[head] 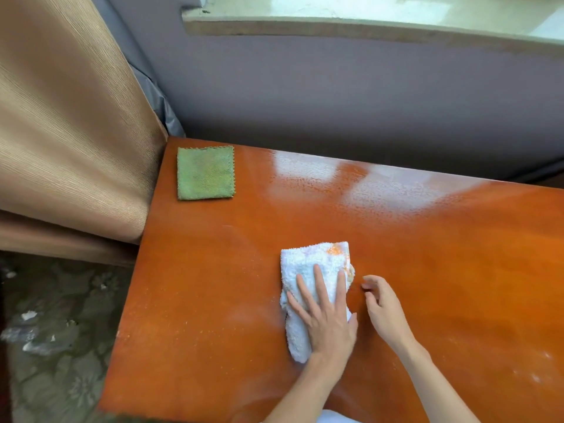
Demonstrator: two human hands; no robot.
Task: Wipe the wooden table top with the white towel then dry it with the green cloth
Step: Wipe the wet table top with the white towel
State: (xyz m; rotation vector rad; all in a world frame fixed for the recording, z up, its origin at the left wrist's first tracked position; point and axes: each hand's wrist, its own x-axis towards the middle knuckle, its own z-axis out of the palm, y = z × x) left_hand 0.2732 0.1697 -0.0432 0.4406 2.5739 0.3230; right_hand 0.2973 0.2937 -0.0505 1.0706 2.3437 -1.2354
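Note:
A folded white towel (314, 264) with an orange stain lies on the glossy orange-brown wooden table top (427, 254), near its front middle. My left hand (323, 315) presses flat on the towel, fingers straight and spread. My right hand (383, 306) hovers just right of the towel, fingers loosely curled, holding nothing. A folded square green cloth (205, 173) lies at the table's far left corner, well away from both hands.
A tan curtain (70, 132) hangs against the table's left edge. A purple-grey wall (335, 96) runs along the back, with a stone window sill (335, 22) above it. Patterned floor (61, 331) with scattered debris lies to the left.

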